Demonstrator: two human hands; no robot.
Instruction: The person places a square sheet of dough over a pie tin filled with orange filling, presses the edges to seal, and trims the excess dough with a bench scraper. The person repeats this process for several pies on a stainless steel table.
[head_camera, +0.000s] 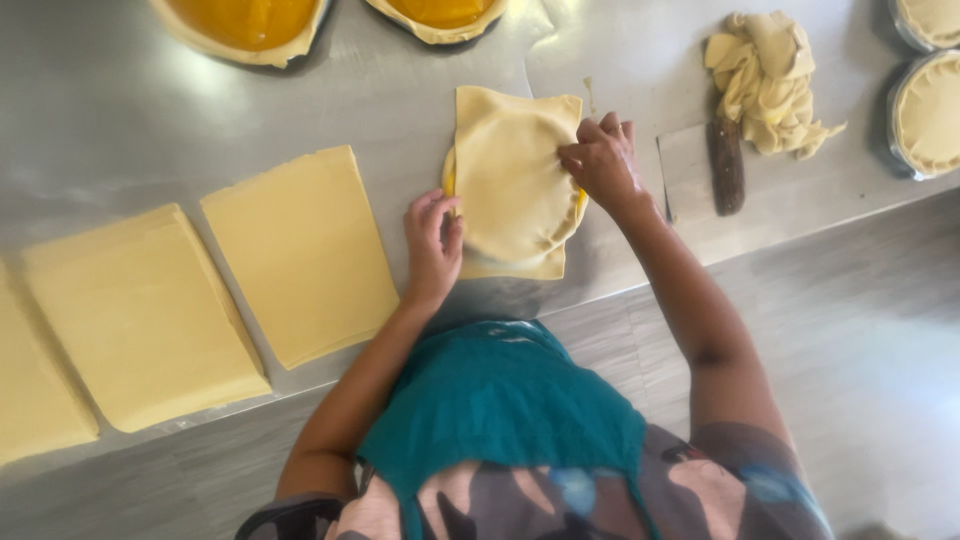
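A square sheet of pastry dough (510, 175) lies draped over a round filled pie on the steel worktable (120, 110), its corners hanging past the rim and a sliver of orange filling showing at the pie's left and right edges. The left hand (433, 240) rests against the pie's lower left edge, fingers curled loosely on the dough and not clamped around anything. The right hand (603, 160) presses on the pie's right edge, fingertips bunched and pinching the dough sheet down against the rim, where small folds gather.

Left of the pie, a stack of flat rectangular dough sheets (300, 250) lies just beside the left hand, with a second stack (140, 315) further left and the edge of a third at the frame border. Right of the pie, near the right hand, a dough scraper with a dark wooden handle (725, 165) lies on the table, and a pile of dough trimmings (765, 80) rests at its far end. Beyond the pie, two open pies with orange filling (245, 20) sit at the table's far edge. Well right of the pie, two covered pies in tins (930, 110) stand at the frame edge.
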